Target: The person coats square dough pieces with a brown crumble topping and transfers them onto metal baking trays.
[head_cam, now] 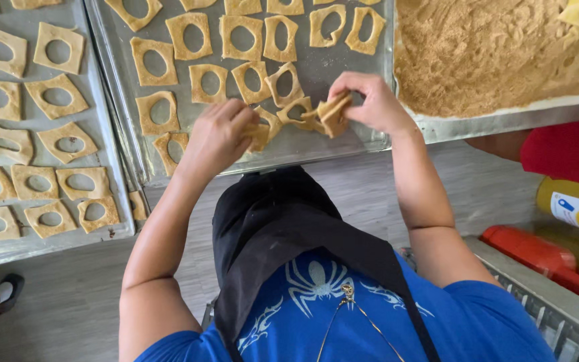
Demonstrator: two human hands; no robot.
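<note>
My left hand is closed on a crumb-coated dough piece over the near edge of the middle metal tray. My right hand pinches a small stack of coated square dough pieces just above the same tray. The tray carries several square dough pieces with round holes, laid in rows. My hands are close together, a few centimetres apart.
A second tray of holed dough squares lies at the left. A tray of brown crumbs with a few pieces in it sits at the right. A yellow bottle, a red bottle and a wire rack are lower right. Another person's red sleeve is at right.
</note>
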